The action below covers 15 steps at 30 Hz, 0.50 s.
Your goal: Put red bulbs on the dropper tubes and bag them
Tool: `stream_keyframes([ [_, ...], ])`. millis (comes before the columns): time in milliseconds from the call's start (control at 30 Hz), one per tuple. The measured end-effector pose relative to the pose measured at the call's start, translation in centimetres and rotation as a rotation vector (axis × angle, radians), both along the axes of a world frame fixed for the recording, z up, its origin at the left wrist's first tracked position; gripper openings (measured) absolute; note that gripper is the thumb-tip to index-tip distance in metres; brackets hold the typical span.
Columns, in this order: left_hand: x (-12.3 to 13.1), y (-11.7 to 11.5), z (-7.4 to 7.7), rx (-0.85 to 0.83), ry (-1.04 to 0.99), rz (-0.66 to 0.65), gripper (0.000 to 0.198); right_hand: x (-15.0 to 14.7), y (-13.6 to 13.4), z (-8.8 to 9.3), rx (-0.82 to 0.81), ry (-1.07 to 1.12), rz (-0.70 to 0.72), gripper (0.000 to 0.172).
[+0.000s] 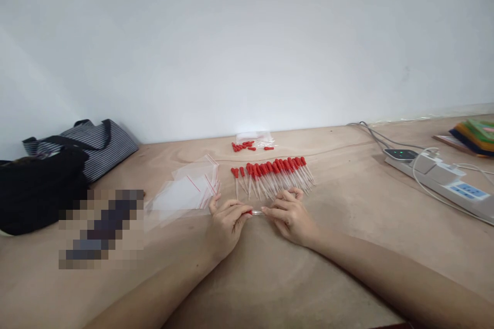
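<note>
Between my two hands, just above the table (270,277), lies a dropper (257,212) with a red rubber bulb and a clear tube. My left hand (228,223) pinches the red bulb end, which its fingers mostly cover. At the other end, my right hand (291,218) is closed on the clear tube. Right behind the hands is a row of several red-capped droppers (276,172), side by side with their tips toward me. Clear zip bags (181,190) with red lines are spread in a loose pile beside my left hand.
Loose red bulbs (242,146) and clear tubes (264,143) lie near the wall. At left are a striped bag (111,146), a black bag (42,190) and a blurred-out item (104,229). A power strip (455,180) with cables and colourful packets (474,136) occupy the right.
</note>
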State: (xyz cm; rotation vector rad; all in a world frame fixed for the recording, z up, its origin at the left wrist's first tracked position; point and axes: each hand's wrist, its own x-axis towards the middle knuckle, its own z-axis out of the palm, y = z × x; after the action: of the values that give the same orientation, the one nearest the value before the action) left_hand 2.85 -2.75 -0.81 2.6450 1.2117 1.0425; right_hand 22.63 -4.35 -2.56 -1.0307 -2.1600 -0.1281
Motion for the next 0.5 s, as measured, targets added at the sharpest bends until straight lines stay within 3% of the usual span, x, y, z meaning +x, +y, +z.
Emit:
stream_keyframes([
  [300, -0.33, 0.22, -0.34, -0.080, 0.019, -0.059, 0.015, 0.23, 0.60, 0.25, 0.271, -0.140, 0.046, 0.026],
  [500, -0.80, 0.67, -0.92, -0.225, 0.019, -0.082, 0.015, 0.15, 0.80, -0.16, 0.413, -0.136, 0.061, 0.022],
])
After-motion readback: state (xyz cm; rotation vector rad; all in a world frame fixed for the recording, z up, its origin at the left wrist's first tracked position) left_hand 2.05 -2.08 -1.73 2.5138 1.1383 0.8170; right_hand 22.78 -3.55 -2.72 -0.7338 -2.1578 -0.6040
